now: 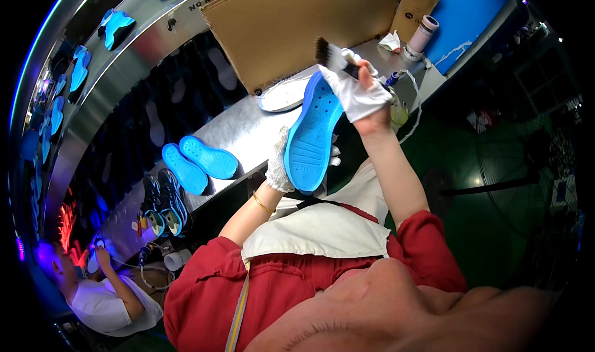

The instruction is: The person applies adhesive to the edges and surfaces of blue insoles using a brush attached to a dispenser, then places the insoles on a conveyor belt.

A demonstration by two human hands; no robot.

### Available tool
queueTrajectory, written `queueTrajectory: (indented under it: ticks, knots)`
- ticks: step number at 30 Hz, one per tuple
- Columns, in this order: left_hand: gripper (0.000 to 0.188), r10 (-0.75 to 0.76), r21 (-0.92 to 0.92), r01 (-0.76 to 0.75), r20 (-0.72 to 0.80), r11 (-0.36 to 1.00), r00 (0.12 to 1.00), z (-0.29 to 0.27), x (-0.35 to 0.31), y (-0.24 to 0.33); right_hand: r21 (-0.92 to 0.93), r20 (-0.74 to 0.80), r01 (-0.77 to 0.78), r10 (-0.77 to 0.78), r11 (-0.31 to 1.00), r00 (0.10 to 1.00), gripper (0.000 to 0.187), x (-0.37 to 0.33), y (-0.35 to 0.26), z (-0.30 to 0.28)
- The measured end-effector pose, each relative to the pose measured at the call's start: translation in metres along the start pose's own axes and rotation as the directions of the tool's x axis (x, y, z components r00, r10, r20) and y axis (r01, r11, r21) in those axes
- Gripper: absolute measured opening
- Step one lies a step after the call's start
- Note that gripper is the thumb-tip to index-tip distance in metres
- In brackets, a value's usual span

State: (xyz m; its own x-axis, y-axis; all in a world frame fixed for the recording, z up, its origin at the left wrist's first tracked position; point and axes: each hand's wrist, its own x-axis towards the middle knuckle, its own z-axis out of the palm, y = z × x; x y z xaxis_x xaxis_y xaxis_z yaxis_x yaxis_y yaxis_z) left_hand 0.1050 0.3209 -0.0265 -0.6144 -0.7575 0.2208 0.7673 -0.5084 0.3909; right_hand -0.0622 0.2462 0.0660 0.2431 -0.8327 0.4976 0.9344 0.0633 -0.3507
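My left hand (280, 163), in a white knitted glove, wraps round the lower part of a blue shoe sole (313, 135). The sole is held tilted, its grooved and dimpled face toward me. My right hand (364, 95) wears a white glove that leaves some fingertips bare. It is closed on a brush (330, 54) with dark bristles, just above the sole's upper end; whether the glove touches the sole I cannot tell. Behind the held sole, a white sole-shaped piece (282, 96) lies on the metal bench, partly covered.
Two more blue soles (197, 163) lie on the bench (248, 135) to the left, beside a pair of dark shoes (164, 204). A cardboard sheet (297, 30) stands behind. At right is a pink bottle (424, 33). Blue pieces line a conveyor (139, 33). Another person (108, 302) sits at far left.
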Motion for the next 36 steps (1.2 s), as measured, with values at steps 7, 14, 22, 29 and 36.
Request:
queueTrajectory:
  ticks: [7,14,22,29,36]
  knots:
    - [0.079,0.172,0.133,-0.166,-0.040,0.977,0.984,-0.006,0.008,0.019,-0.598,-0.192,-0.192,0.093,0.778,0.977,0.012,-0.067,0.010,0.003]
    - [0.068,0.378,0.317,-0.299,-0.227,0.900,0.898,-0.011,0.022,0.039,-0.851,0.493,0.514,0.167,-0.113,0.854,0.021,-0.075,0.031,0.010]
    - [0.066,0.313,0.333,-0.230,-0.222,0.914,0.923,0.013,0.016,0.062,-0.920,0.298,0.225,0.199,0.320,0.934,0.015,-0.072,-0.004,0.028]
    - [0.078,0.182,0.377,-0.241,0.186,0.894,0.966,0.105,0.058,0.136,-0.405,-0.147,0.093,-0.165,0.909,0.975,0.018,-0.072,-0.043,-0.006]
    - [0.079,0.479,0.745,-0.433,0.174,0.508,0.861,0.150,0.150,0.284,-0.399,-0.433,-0.047,-0.143,0.916,0.890,0.011,-0.056,-0.025,-0.006]
